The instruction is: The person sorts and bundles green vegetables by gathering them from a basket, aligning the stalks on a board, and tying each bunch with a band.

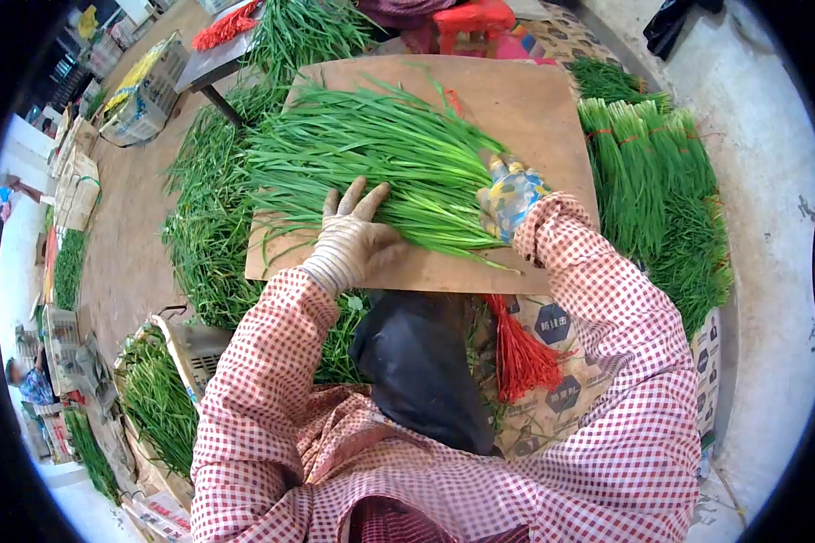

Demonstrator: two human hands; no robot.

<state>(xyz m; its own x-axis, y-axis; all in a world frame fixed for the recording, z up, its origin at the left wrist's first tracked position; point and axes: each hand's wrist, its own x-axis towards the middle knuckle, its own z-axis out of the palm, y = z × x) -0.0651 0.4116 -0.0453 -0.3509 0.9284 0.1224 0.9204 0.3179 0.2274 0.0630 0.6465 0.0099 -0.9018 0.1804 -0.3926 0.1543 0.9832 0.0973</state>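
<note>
A loose bunch of garlic chives (pixel 380 145) lies across a brown board (pixel 525 90) in front of me, leaf tips to the left and stem ends to the right. My left hand (pixel 353 231), in a whitish knit glove, rests at the near edge of the leaves with its fingers spread. At the stem ends, my right hand (pixel 512 195) wears a blue and yellow patterned glove; its fingers curl round the stems. Part of a red tie (pixel 453 101) shows on the board beyond the chives. Red strings (pixel 519 353) hang in a bundle below the board's near edge.
Tied chive bundles (pixel 638 172) are stacked to the right beside a pale wall. Loose greens (pixel 213 217) heap on the floor to the left, near a crate of greens (pixel 158 389). A small table (pixel 217 63) with red strings and chives stands at the upper left.
</note>
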